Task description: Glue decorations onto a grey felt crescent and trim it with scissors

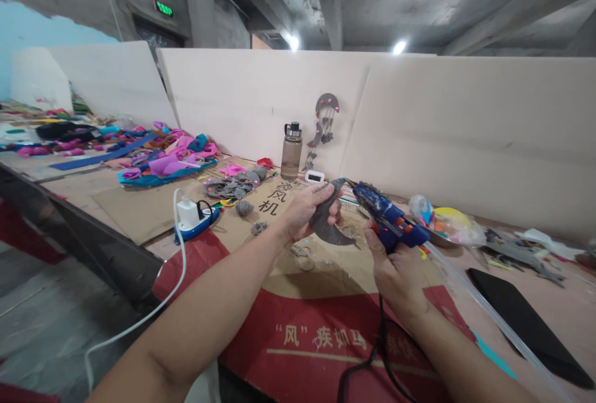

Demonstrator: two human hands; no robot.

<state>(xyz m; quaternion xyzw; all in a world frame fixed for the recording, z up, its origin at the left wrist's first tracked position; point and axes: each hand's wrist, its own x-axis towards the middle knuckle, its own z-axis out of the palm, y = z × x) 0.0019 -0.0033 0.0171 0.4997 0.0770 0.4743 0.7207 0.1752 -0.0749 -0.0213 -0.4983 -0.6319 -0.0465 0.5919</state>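
My left hand (305, 209) is closed around a curved grey felt piece (328, 224), held up above the cardboard-covered table (326, 279). My right hand (395, 266) grips a blue hot glue gun (388, 220). The gun's nozzle points left at the top tip of the grey piece, very close to it. A black cord (372, 353) hangs from the gun toward me. A finished grey hanging ornament with pink dots (322, 126) leans on the white board behind.
A water bottle (291, 151) and a small white device (315, 176) stand at the back. A white and blue power strip (193, 220) lies left. Grey felt cut-outs (233, 187), pink and purple fabric (162, 158), a plastic bag of bits (447, 223) and a black sheet (526, 322) surround the spot.
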